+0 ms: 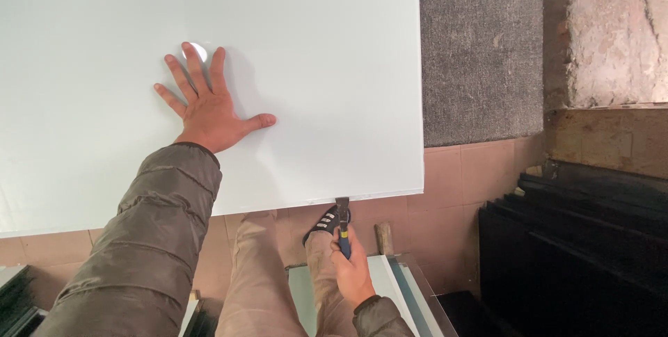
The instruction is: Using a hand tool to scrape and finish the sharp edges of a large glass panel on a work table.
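Pink floor tiles [480,170] are seen below, bordered by a rough stone wall [616,31] at the upper right and a grey carpet strip [480,45] beside it. Most of the view is filled by a large pale sheet [327,66] with a smooth, faintly glossy face, on which a round bright glare is caught near the fingertips. Its near edge runs across the view above the legs, and its right edge is laid along the carpet strip.

The left hand [209,104] is pressed flat on the sheet, palm down, fingers spread and thumb out to the right; nothing is gripped by it. The arm is covered by an olive padded sleeve [153,239].

The right hand [353,271] is closed around the blue handle of a scraper [343,222]. The tool is held upright, its dark metal blade pointed up at the near edge of the sheet, where the blade tip is seen touching or just under that edge; which of the two cannot be told.

Beige trousers [261,274] and a dark shoe [323,222] with pale stripes are seen beneath the sheet's edge, the shoe just left of the scraper. Near the right hand, further pale panels [390,281] are stacked with their edges showing. A small wooden block [384,237] is set just right of the hand. A stack of black slabs [584,246] is leaned at the lower right, well apart from the hands.
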